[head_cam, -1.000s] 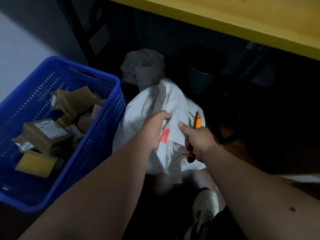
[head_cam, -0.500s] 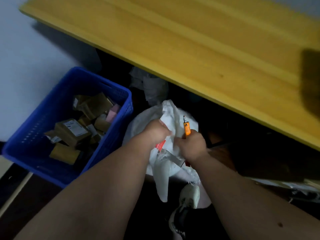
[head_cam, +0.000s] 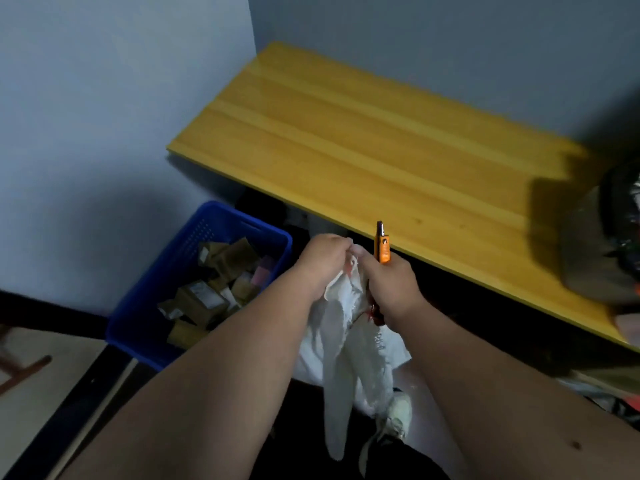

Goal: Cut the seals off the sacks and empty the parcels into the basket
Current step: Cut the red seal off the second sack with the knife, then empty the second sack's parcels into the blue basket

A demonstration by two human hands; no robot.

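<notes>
Head view: both hands apparently grip white sack [head_cam: 349, 327]

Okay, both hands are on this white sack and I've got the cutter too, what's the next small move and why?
Probably swing the sack left over the blue basket and tip it out. Both the left hand and right hand grip its bunched top, the orange cutter points up clear of it, and the basket, already holding parcels, sits just left.
</notes>
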